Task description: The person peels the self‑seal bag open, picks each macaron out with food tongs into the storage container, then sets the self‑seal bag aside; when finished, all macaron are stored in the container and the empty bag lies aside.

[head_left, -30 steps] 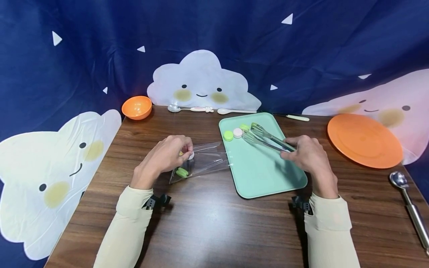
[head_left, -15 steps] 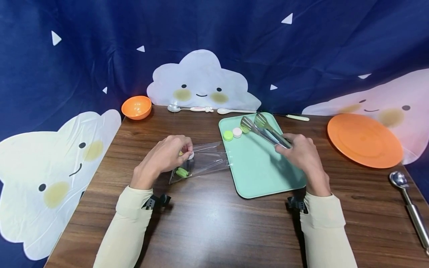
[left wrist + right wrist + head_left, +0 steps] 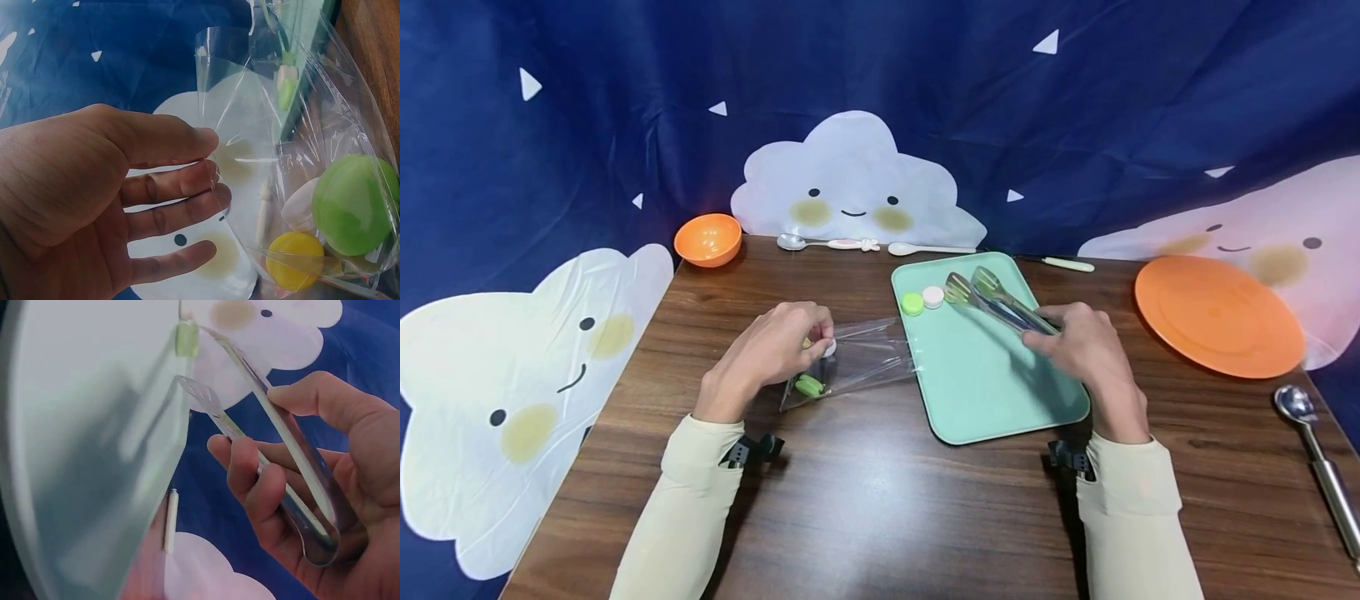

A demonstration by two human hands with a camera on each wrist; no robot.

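My left hand pinches the mouth of the clear plastic bag on the wooden table, so it stays open. My right hand grips the metal tongs, tips around a green cap on the mint tray.

A staged tabletop set: wooden table before a cloud-printed navy backdrop

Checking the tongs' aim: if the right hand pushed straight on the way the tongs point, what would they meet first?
Probably the light green cap at the tips of the tongs on the tray; the right hand aims there, though contact is unclear.
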